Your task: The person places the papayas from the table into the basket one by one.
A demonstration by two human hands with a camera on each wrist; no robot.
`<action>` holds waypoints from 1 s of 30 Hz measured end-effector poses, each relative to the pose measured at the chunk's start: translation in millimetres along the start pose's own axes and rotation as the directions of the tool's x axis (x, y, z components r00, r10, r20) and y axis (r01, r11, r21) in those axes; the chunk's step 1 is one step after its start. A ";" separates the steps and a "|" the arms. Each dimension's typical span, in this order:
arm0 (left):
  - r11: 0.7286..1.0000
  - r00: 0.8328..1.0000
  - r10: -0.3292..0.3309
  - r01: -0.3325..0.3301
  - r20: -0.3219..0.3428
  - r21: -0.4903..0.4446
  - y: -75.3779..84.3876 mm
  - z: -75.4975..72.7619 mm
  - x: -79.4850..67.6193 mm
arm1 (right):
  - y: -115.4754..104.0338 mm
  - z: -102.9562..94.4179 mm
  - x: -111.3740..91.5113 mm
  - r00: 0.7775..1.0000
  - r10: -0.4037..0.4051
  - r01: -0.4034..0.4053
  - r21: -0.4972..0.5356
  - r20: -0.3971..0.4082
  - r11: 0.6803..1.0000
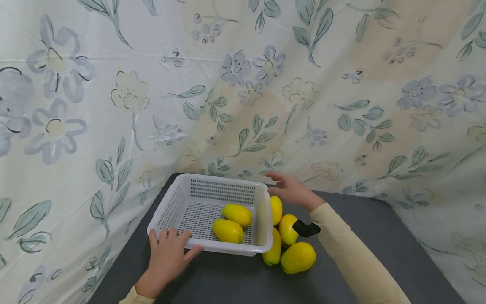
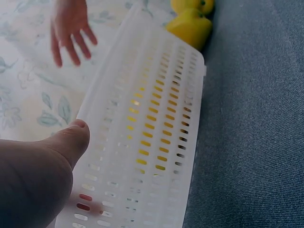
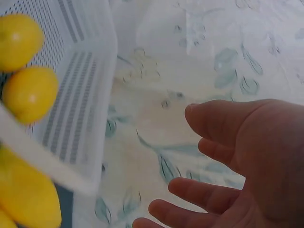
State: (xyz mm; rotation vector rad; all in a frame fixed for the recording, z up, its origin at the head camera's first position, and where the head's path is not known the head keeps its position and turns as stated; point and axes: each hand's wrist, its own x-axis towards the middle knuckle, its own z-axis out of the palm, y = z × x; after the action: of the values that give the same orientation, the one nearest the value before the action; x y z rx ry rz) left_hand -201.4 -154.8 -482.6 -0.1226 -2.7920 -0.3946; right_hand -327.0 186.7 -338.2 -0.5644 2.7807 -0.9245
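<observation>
A white plastic basket (image 1: 224,180) with slotted walls stands on the dark tabletop, two smooth oval yellow fruits (image 1: 237,215) lying in its right half. My left hand (image 1: 168,255) grips its near wall by the left corner, fingers over the rim and thumb outside; in the left wrist view the thumb (image 2: 71,140) lies against the slotted wall. Beyond the basket's far right corner hovers my right hand (image 1: 290,190), holding nothing, its fingers spread loosely. Several more yellow fruits (image 1: 298,258) sit in a cluster against the basket's right side, partly below the right hand and wrist.
Dark cloth-like tabletop (image 1: 353,236) extends to the right of the fruits and in front of the basket. A floral curtain (image 1: 250,105) hangs behind and along both sides of the table, close to the basket's far edge. A black band (image 1: 305,229) sits at the right wrist.
</observation>
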 end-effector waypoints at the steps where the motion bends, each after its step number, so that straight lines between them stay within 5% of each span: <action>1: 1.000 1.000 -0.001 0.001 0.002 0.002 -0.8 -0.8 -0.1 | 5.7 -5.9 -4.4 1.000 0.005 -0.005 0.005 -0.006 1.000; 13: 1.000 1.000 -0.014 0.014 0.007 0.017 -3.8 -7.0 -0.5 | 86.3 -41.2 -71.0 0.989 0.078 -0.079 -0.003 -0.126 0.997; 22: 1.000 1.000 -0.009 0.009 -0.005 0.006 -2.8 -5.6 0.9 | 125.3 -32.3 -105.0 0.979 0.123 -0.121 0.022 -0.164 0.992; 30: 1.000 1.000 -0.008 0.008 0.012 0.000 -0.3 -0.5 0.4 | 136.0 -10.5 -111.8 0.981 0.148 -0.134 0.112 -0.122 0.985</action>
State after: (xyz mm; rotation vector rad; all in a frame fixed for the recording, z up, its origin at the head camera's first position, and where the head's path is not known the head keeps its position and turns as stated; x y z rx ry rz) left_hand -201.8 -155.2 -482.1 -0.1149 -2.8051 -0.3973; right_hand -268.3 337.3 -408.5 -0.2968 2.8205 -1.1027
